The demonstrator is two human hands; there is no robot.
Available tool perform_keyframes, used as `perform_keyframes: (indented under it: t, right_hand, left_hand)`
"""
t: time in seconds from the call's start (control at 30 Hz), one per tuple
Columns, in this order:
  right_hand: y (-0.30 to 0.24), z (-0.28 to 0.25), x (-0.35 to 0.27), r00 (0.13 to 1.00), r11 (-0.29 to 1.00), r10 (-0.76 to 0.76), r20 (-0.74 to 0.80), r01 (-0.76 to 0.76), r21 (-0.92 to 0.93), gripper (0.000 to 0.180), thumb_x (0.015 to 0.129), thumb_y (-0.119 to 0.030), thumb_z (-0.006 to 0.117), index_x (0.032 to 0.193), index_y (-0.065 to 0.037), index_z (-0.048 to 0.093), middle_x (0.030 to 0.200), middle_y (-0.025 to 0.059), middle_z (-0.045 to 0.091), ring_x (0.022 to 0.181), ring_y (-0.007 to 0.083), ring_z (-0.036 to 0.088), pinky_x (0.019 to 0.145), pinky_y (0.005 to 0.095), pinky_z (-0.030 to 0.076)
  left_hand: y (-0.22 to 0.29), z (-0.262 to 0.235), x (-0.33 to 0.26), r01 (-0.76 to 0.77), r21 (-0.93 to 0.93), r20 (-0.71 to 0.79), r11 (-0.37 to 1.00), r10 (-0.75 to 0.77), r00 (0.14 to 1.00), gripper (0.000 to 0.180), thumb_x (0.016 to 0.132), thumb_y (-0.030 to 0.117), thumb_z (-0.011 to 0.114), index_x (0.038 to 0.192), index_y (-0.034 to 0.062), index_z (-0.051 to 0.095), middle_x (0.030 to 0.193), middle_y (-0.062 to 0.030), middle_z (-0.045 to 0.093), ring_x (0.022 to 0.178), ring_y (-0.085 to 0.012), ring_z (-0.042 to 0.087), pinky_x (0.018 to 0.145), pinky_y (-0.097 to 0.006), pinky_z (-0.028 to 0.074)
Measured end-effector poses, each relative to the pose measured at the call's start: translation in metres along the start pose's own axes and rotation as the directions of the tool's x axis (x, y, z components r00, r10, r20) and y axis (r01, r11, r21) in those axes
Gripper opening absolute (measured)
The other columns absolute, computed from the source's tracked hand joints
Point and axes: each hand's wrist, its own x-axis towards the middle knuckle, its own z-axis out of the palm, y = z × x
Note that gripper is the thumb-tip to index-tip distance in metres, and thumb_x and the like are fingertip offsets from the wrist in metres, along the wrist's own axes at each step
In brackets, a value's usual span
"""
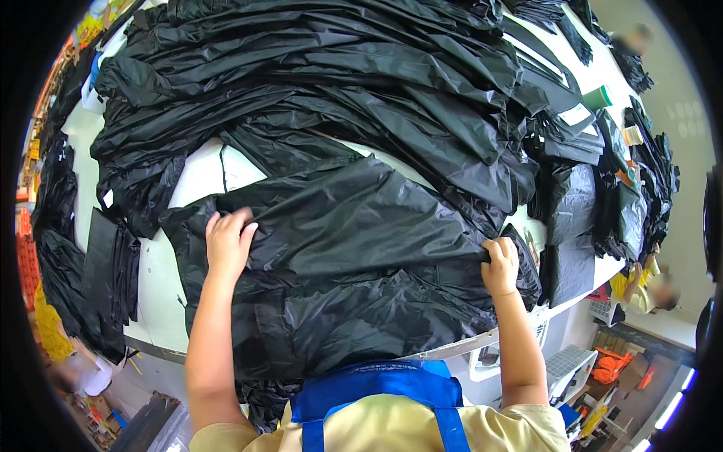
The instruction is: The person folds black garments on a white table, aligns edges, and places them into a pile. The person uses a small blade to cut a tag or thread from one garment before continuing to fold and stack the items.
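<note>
My left hand [228,239] lies flat with its fingers curled over the far left edge of one black fabric sheet [361,256], while my right hand [501,265] pinches that sheet's right edge in a clenched grip. The sheet lies spread on the near edge of the white tabletop [203,177], long axis running left to right between my two hands. Beyond it sits a heap of black fabric [339,83], too tangled to count.

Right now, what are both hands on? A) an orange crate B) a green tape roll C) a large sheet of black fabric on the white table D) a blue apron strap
C: the left hand presses flat on the black fabric sheet while the right hand pinches its right edge, over the white table.
</note>
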Motion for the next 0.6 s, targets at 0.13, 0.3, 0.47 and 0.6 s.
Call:
perform_keyframes:
  t: [0.13, 0.3, 0.47, 0.6]
  right_hand:
    - [0.022, 0.005, -0.015, 0.995, 0.995, -0.047, -0.083, 0.039, -0.087, 0.027, 0.054, 0.006, 0.057, 0.076, -0.010, 0.054, 0.078, 0.0077, 0.051, 0.077, 0.0295, 0.051, 0.069, 0.0394, 0.039]
    - [0.019, 0.010, -0.026, 0.995, 0.994, -0.097, -0.028, 0.096, -0.054, 0.029, 0.053, 0.002, 0.060, 0.079, -0.009, 0.055, 0.080, 0.0080, 0.050, 0.081, 0.0305, 0.051, 0.081, 0.0425, 0.039]
    - [0.018, -0.014, -0.010, 0.979, 0.986, -0.154, 0.131, 0.143, 0.088, 0.035, 0.051, -0.003, 0.068, 0.084, -0.011, 0.058, 0.083, 0.0060, 0.051, 0.083, 0.0288, 0.052, 0.085, 0.0428, 0.040]
    - [0.044, -0.025, -0.025, 0.954, 0.950, -0.297, 0.037, 0.299, -0.086, 0.008, 0.065, -0.013, 0.059, 0.071, -0.014, 0.054, 0.076, 0.0037, 0.046, 0.075, 0.0238, 0.049, 0.068, 0.0359, 0.038]
  left_hand:
    - [-0.024, -0.037, 0.010, 0.152, 0.045, 0.347, 0.987, -0.158, 0.924, 0.019, 0.082, 0.022, 0.066, 0.094, 0.0070, 0.066, 0.090, -0.0113, 0.066, 0.087, -0.0308, 0.062, 0.085, -0.038, 0.044]
    - [0.052, -0.006, 0.063, 0.101, -0.449, 0.243, 0.888, 0.013, 0.970, 0.038, 0.082, 0.029, 0.067, 0.113, 0.0073, 0.065, 0.106, -0.0161, 0.065, 0.099, -0.0329, 0.062, 0.089, -0.039, 0.047]
    - [0.144, 0.056, 0.138, 0.191, -0.297, 0.461, 0.936, -0.034, 0.887, 0.029, 0.086, 0.031, 0.062, 0.094, 0.0032, 0.066, 0.087, -0.0175, 0.066, 0.085, -0.0335, 0.064, 0.074, -0.038, 0.049]
    - [0.145, 0.088, 0.167, 0.037, -0.356, 0.282, 0.934, 0.070, 0.957, 0.025, 0.087, 0.029, 0.061, 0.083, 0.0047, 0.063, 0.079, -0.0163, 0.065, 0.075, -0.0353, 0.063, 0.065, -0.043, 0.048]
